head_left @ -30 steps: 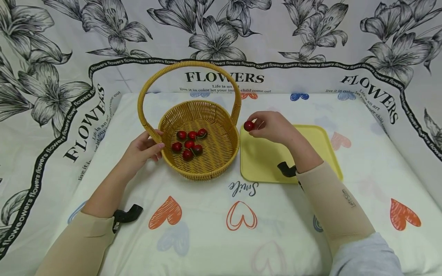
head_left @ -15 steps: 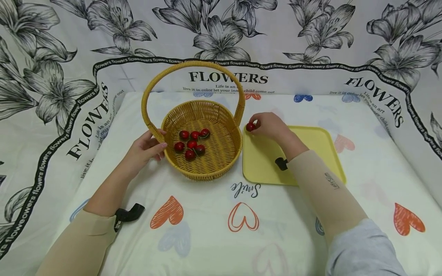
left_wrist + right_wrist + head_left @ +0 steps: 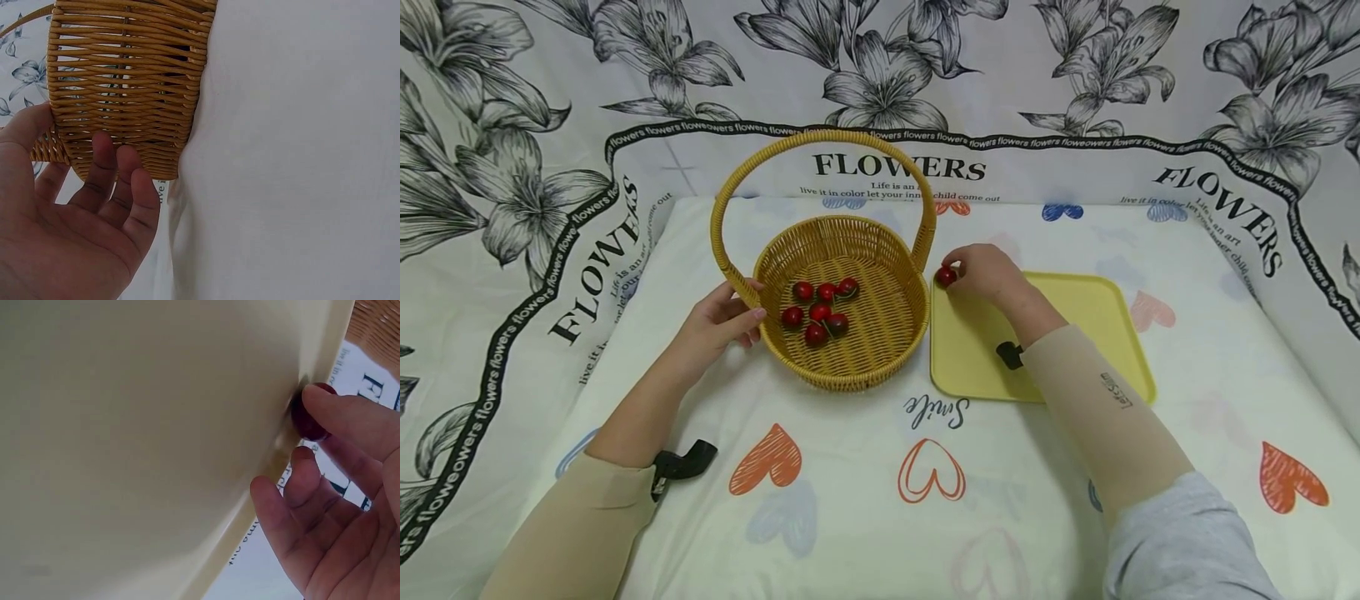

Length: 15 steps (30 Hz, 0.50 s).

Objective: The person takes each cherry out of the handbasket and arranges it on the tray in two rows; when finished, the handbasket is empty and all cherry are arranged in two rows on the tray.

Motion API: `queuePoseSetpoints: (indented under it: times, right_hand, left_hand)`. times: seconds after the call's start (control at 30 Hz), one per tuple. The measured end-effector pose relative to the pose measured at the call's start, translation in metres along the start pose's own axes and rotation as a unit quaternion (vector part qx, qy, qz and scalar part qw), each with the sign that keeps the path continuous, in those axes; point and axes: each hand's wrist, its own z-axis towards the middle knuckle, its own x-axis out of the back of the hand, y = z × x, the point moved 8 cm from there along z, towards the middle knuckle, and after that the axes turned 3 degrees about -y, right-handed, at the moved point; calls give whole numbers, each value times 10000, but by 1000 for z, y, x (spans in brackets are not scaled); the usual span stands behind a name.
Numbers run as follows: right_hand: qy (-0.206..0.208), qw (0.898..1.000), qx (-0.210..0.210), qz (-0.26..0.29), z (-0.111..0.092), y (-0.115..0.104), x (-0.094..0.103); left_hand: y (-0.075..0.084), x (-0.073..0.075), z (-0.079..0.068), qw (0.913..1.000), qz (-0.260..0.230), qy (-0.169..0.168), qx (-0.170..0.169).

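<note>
"What just changed on your feed?"

"The right hand (image 3: 988, 273) has come down. A second ago I saw its cherry (image 3: 944, 277) higher; now it's at the upper left corner of the tray (image 3: 970, 358), right of centre in the head view."

"Released?"

"No (in the right wrist view I see it pinched). I'd judge the work has moved down to tray level."

"And the left hand (image 3: 718, 321)?"

"Holding the basket (image 3: 850, 379), left of centre. Seven other cherries (image 3: 819, 312) lie inside."
</note>
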Motion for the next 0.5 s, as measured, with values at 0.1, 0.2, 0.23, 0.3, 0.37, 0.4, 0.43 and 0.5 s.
queuePoseSetpoints:
  times: [0.1, 0.2, 0.23, 0.3, 0.37, 0.4, 0.43, 0.5]
  right_hand:
    - [62, 9998, 97, 143, -4, -1, 5]
    - [163, 9989, 145, 409, -12, -3, 14]
    - [201, 9984, 150, 516, -15, -4, 18]
    - [246, 9968, 146, 747, -21, -5, 24]
    - [269, 9948, 160, 966, -26, -9, 30]
    - [277, 9937, 188, 1070, -29, -11, 32]
    - [302, 9925, 203, 1168, -31, -13, 34]
    - [339, 9903, 267, 1320, -36, -19, 37]
  left_hand:
    - [0, 0, 0, 10000, 10, 2, -11]
    - [0, -1, 0, 10000, -2, -7, -26]
    - [0, -1, 1, 10000, -14, -16, -31]
    - [0, -1, 1, 10000, -23, -27, -35]
    - [0, -1, 1, 10000, -7, -27, -29]
    - [-1, -1, 1, 10000, 10, -18, -21]
    - [-1, -1, 0, 10000, 27, -7, -13]
    - [-1, -1, 0, 10000, 52, 11, -1]
